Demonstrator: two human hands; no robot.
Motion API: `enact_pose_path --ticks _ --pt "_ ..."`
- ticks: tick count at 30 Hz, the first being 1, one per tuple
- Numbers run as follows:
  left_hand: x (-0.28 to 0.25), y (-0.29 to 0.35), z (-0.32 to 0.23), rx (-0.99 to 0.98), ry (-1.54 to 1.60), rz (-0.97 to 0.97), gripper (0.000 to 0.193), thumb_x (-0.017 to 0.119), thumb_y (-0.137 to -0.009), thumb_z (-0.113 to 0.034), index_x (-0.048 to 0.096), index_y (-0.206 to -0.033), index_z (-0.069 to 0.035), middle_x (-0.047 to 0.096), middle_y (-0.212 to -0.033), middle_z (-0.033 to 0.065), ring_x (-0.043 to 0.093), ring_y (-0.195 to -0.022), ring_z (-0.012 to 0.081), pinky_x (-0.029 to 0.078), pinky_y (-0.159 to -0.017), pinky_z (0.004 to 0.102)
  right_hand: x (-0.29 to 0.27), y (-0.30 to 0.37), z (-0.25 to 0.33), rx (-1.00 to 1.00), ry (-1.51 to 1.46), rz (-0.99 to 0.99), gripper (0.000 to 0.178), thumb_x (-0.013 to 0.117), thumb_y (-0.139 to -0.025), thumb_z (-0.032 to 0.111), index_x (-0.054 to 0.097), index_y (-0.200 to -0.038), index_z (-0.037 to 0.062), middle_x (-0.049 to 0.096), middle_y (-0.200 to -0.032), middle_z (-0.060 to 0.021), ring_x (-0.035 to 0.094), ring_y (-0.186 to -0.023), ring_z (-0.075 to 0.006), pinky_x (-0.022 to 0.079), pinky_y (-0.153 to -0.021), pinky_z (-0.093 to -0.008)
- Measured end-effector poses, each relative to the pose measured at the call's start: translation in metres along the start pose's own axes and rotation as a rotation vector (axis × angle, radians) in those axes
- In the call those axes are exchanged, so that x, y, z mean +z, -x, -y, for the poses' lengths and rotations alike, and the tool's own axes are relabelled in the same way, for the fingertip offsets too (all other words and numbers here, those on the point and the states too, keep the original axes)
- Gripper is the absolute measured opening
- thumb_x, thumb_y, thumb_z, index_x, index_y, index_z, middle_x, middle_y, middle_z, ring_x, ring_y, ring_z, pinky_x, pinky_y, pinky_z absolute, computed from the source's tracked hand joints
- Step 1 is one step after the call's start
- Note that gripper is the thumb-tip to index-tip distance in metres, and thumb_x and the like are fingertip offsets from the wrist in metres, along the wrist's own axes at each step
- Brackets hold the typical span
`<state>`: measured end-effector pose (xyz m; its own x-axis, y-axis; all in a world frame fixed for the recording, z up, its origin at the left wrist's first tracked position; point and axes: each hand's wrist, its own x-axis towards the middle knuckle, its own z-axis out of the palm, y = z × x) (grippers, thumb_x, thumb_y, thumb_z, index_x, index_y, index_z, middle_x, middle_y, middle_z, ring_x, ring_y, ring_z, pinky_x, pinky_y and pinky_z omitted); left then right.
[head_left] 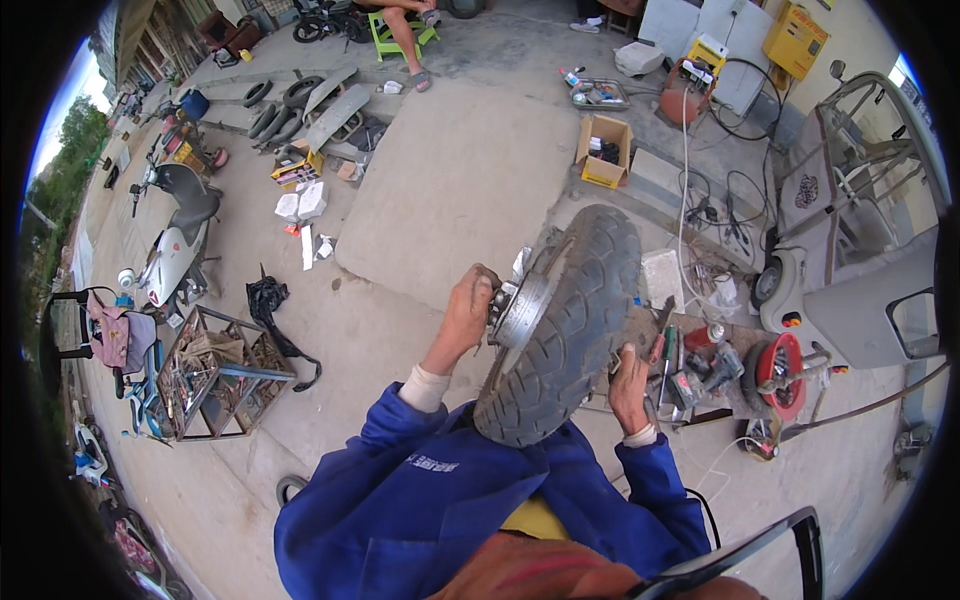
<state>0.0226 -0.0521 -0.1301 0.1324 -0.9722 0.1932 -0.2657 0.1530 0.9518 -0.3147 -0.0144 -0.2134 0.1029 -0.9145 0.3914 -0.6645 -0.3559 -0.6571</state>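
Observation:
A scooter wheel with a thick black treaded tyre (575, 320) leans upright against my lap. Its silver metal hub (522, 312) faces left. My left hand (468, 318) is closed around the small metal parts at the hub's centre. On the wheel's other side, my right hand (630, 390) is close beside the tyre with its fingers bent together. What those fingers hold is hidden behind the tyre and too small to make out.
To the right, a low bench of hand tools (690, 370) holds a red bowl (785, 375). A grey three-wheeled vehicle (870, 290) stands beyond. Left are a metal scrap rack (215, 375) and a white scooter (180, 250). Ahead sits an open carton (603, 150); a person sits farther back.

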Motion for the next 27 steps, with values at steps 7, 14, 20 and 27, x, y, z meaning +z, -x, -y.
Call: enact_pose_path --ticks 7,14,20,27 --pt "-0.002 0.0 0.013 0.009 0.048 0.004 0.049 0.041 -0.118 -0.045 0.062 -0.105 -0.003 0.055 -0.087 0.0016 0.047 -0.078 0.0117 0.043 -0.071 0.031 -0.041 -0.025 0.023 0.473 -0.37 0.323 0.041 0.047 -0.115 0.032 0.056 -0.092 -0.001 0.058 -0.08 -0.0281 0.058 -0.075 -0.0506 0.044 -0.066 -0.0517" --pt "-0.007 -0.002 0.019 0.022 -0.024 0.024 0.04 0.035 -0.116 -0.027 0.062 -0.105 -0.001 0.051 -0.085 0.0013 0.041 -0.076 0.0124 0.038 -0.069 0.0313 -0.022 -0.009 0.021 0.072 -0.126 0.161 0.036 0.044 -0.114 0.025 0.056 -0.092 0.0001 0.06 -0.084 -0.028 0.058 -0.081 -0.0543 0.044 -0.07 -0.0567" --pt "-0.012 -0.005 0.035 0.003 0.043 0.023 0.045 0.037 -0.117 -0.037 0.062 -0.106 -0.002 0.054 -0.091 0.0007 0.045 -0.083 0.0123 0.04 -0.076 0.0307 -0.044 -0.03 0.045 0.523 -0.371 0.438 0.044 0.04 -0.117 0.03 0.06 -0.101 -0.0049 0.057 -0.072 -0.0282 0.054 -0.061 -0.0444 0.045 -0.063 -0.0532" --pt "-0.005 0.003 0.017 -0.048 0.078 0.021 0.047 0.04 -0.117 -0.043 0.061 -0.107 -0.002 0.055 -0.092 0.0012 0.048 -0.086 0.0123 0.043 -0.08 0.0302 -0.043 -0.013 0.004 0.531 -0.523 0.281 0.075 0.036 -0.115 0.066 0.061 -0.095 -0.0025 0.054 -0.075 -0.0073 0.048 -0.068 -0.0174 0.042 -0.063 -0.0389"
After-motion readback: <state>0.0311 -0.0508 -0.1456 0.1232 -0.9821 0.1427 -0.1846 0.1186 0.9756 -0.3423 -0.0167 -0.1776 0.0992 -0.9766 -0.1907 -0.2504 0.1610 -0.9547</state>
